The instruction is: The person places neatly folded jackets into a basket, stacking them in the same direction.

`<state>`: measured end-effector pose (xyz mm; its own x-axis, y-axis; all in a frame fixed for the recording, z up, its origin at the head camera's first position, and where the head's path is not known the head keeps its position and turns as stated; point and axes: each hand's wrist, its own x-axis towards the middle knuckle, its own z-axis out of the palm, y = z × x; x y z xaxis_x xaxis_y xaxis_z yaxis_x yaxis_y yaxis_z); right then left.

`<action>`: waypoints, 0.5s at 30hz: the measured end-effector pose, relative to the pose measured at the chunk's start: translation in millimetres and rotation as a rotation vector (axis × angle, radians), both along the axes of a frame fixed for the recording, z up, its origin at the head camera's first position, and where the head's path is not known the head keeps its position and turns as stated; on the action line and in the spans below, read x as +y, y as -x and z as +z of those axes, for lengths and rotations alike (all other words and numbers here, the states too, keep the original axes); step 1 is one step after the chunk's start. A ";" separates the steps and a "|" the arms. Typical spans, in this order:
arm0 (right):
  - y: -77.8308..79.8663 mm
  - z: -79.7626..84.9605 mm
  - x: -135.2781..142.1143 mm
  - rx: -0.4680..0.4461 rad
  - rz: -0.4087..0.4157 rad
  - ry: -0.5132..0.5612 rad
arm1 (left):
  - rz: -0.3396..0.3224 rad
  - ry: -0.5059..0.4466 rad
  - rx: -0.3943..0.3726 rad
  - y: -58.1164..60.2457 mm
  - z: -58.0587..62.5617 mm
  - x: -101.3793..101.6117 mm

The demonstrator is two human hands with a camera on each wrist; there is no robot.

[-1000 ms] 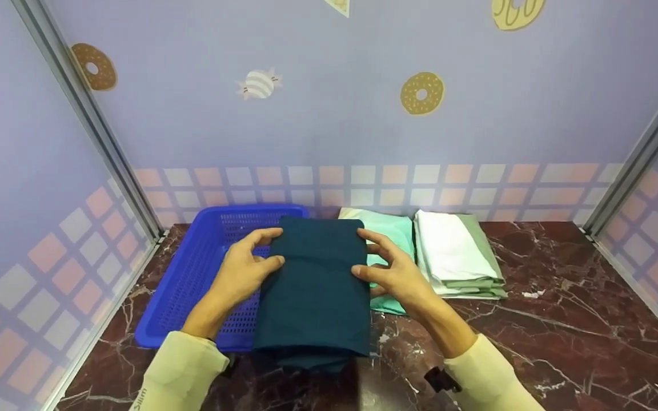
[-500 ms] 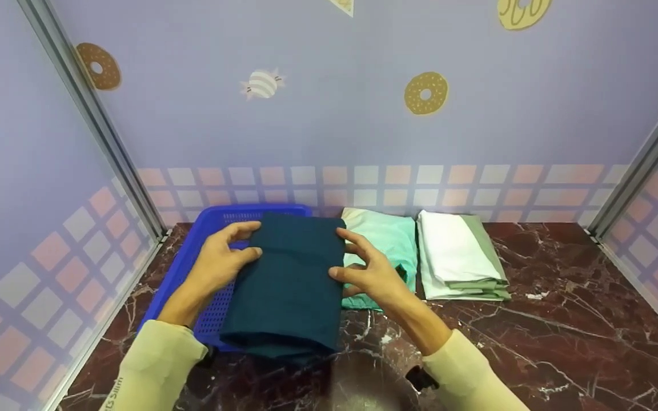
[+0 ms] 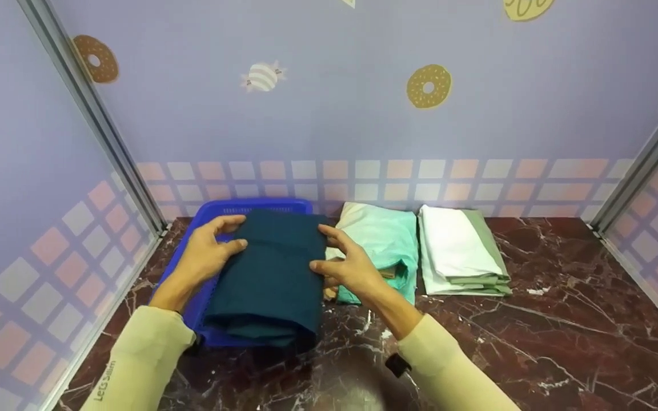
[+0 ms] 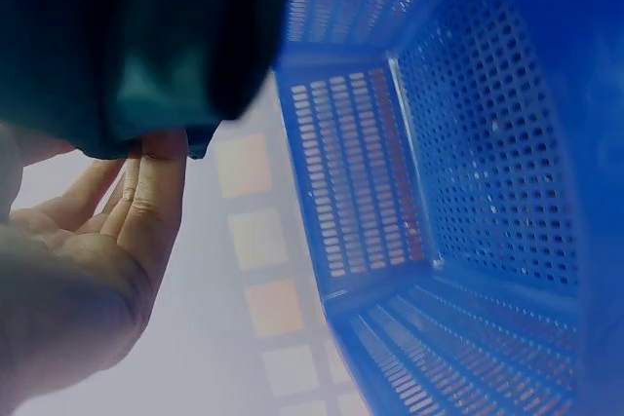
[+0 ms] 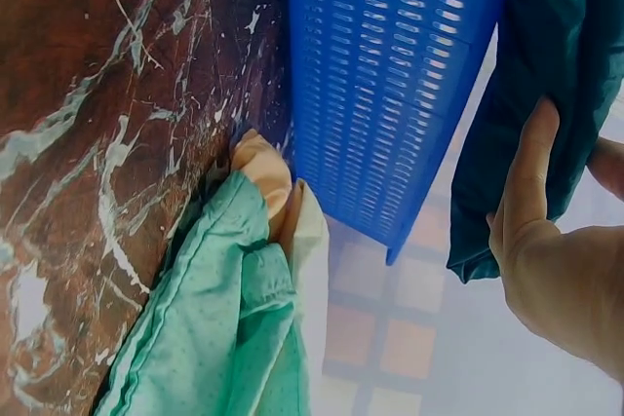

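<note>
Held between both hands is a folded dark teal cloth (image 3: 275,274), raised over the right part of a blue perforated plastic basket (image 3: 192,297). My left hand (image 3: 203,251) grips its left edge, thumb on top and fingers at the side and beneath. On the opposite edge my right hand (image 3: 352,265) pinches the fold in the same way. The right wrist view shows the cloth (image 5: 522,133) above the basket's rim, with the right hand's fingers along its side. In the left wrist view the basket's perforated inside (image 4: 361,182) shows beside the cloth.
Right of the basket lies a folded mint-green and cream cloth (image 3: 377,228), partly behind the right hand. Beyond it sits a folded white and green cloth (image 3: 460,245). They rest on a dark red marbled table (image 3: 563,319), with patterned wall panels (image 3: 340,114) behind and at the sides.
Both hands have carried the dark teal cloth leftward, from the basket's right edge to over the basket. More of the mint-green cloth now shows.
</note>
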<state>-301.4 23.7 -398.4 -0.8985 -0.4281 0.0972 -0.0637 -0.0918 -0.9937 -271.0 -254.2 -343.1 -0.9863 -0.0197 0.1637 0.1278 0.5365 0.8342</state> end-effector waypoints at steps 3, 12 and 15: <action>3.9 0.8 -5.8 0.005 -0.036 -0.060 | 0.019 0.009 0.007 6.7 -2.9 -3.7; 13.0 5.2 -23.9 0.008 -0.072 -0.123 | 0.058 0.060 0.010 16.9 -3.2 -14.2; 17.6 7.2 -30.2 0.020 -0.064 -0.136 | 0.077 0.087 0.020 19.7 -1.3 -18.8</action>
<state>-319.0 -6.6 -391.2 -0.9229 -0.3802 0.0609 -0.0854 0.0481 -0.9952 -290.7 -273.1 -344.4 -0.9790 -0.0801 0.1874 0.0992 0.6158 0.7816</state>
